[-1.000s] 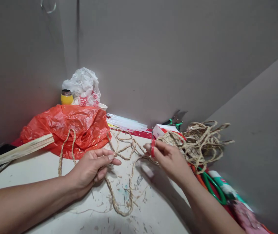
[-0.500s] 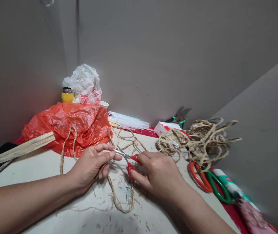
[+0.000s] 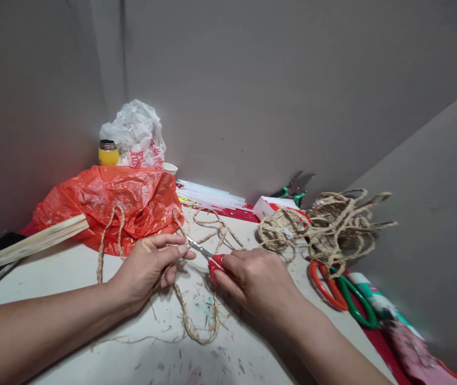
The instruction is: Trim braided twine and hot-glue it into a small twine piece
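My right hand (image 3: 252,275) grips small red-handled scissors (image 3: 201,249), their blades closed and pointing left. The blade tips reach the fingers of my left hand (image 3: 152,267). That hand is closed on a braided straw cord (image 3: 189,325), which loops down onto the table below it. Other lengths of the cord rise to the left over a red plastic bag and lie loosely behind my hands. Whatever sits right at the blade tips is too small to make out.
Coiled braided cord (image 3: 333,224) lies at the right, above orange and green handles (image 3: 327,291). A red plastic bag (image 3: 132,203), white sticks (image 3: 210,193) and pruning shears (image 3: 295,187) are along the back. Pale flat strips (image 3: 31,243) lie at the left. Fibre scraps dot the white table (image 3: 144,361).
The scissors' handles have come together and the blades have closed by my left fingertips. My left hand still holds the cord. The whole view has shifted slightly.
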`<state>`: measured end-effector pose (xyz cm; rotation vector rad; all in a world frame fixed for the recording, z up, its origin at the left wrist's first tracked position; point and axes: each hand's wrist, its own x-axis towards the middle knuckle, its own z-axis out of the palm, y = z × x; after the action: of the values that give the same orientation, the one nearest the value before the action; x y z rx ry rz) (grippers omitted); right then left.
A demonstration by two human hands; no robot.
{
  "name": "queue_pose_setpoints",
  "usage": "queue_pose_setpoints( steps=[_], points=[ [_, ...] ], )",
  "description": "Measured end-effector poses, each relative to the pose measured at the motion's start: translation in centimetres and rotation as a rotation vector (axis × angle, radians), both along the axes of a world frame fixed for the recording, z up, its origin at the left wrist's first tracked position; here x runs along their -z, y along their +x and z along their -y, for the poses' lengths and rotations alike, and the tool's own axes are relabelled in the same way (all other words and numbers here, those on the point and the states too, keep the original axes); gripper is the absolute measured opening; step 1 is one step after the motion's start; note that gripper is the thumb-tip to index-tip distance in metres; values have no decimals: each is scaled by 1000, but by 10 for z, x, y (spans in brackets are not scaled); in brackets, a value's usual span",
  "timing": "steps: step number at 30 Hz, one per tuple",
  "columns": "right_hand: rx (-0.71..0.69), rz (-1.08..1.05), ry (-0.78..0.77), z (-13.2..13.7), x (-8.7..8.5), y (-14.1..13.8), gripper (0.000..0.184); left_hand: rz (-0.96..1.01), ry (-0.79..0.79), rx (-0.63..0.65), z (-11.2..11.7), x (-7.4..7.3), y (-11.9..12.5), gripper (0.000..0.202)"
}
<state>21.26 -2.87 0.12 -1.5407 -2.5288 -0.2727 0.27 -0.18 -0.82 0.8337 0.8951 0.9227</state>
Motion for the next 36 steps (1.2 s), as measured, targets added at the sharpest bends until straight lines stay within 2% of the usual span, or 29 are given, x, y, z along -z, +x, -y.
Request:
queue_pose_setpoints(
  steps=[6,11,15,21,27,36],
  points=[
    [19,-173,-72,-6,3,2,32,33,8,30,-1,-4,0,24],
    [65,-251,-97,-7,4,2,20,71,47,44,-2,-4,1,18],
    [54,-226,-109,-6,3,2,14,70,36,43,-2,-6,1,13],
    [-17,-112,11,-6,6,5,25,104,-2,41,-3,-5,0,10],
    [-15,-46,35,-4,4,5,25,136,-85,56,-3,-4,-1,10],
    [-35,-34,37,-5,5,3,29,173,-111,80,-1,-6,0,10]
  ],
)
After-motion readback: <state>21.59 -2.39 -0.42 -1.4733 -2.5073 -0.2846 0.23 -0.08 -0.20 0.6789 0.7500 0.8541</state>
